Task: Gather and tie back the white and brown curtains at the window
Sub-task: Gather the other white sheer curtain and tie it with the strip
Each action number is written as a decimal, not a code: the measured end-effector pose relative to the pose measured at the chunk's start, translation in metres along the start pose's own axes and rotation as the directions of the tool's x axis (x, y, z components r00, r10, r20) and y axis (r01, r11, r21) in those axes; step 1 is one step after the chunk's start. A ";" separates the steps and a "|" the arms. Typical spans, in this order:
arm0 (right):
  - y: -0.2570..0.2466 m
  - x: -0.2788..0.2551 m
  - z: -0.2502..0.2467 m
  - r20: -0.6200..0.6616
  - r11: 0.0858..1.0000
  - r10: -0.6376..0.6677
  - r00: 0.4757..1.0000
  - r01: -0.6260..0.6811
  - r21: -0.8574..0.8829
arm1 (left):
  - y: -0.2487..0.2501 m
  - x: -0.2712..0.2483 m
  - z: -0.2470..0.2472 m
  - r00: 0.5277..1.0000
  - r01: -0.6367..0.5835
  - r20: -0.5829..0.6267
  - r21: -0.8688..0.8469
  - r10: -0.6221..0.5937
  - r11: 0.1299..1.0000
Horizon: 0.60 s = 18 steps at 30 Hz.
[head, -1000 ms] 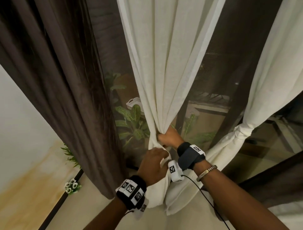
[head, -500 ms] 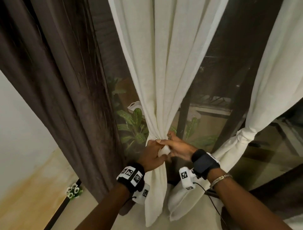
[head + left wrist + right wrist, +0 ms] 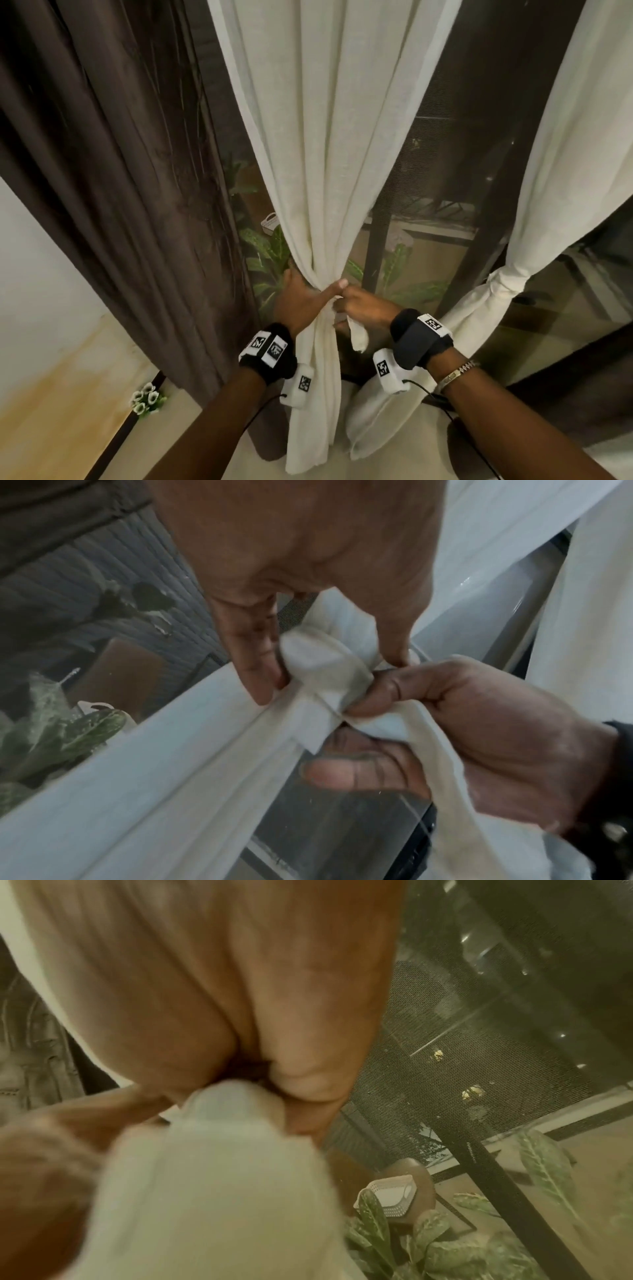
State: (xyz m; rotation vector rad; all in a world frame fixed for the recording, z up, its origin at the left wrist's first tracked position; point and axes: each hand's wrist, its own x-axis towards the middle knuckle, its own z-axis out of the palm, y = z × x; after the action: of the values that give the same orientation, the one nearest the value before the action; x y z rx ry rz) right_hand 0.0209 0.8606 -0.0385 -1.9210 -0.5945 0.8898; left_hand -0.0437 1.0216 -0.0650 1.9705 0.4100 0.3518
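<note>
White curtain (image 3: 329, 171) bunched; left hand (image 3: 301, 301) grips, right hand (image 3: 363, 305) pinches tie strip (image 3: 329, 674).

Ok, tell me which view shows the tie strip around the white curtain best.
The left wrist view: the tie strip is close and sharp, wrapped round the gathered white curtain, pinched by the right hand, the left hand on the bunch. The head view shows only its dangling end. The right wrist view is a blur of white cloth.
</note>
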 end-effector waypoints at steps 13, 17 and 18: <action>-0.022 -0.061 -0.078 -0.038 0.957 -0.238 0.971 0.227 -0.179 | -0.002 0.017 -0.025 0.988 0.115 0.146 -0.419 -0.058 0.901; -0.028 -0.058 -0.092 -0.088 0.899 -0.312 0.946 0.264 -0.349 | 0.002 0.003 -0.013 0.944 0.205 0.324 -0.433 -0.060 0.878; -0.030 -0.056 -0.094 -0.114 0.892 -0.326 0.938 0.266 -0.365 | 0.007 -0.003 -0.012 0.934 0.211 0.354 -0.442 -0.047 0.872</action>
State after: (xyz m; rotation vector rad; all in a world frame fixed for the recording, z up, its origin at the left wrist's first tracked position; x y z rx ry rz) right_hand 0.0580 0.7859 0.0380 -2.1144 -0.9601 0.4354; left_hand -0.0502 1.0272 -0.0538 1.4708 0.2084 0.0174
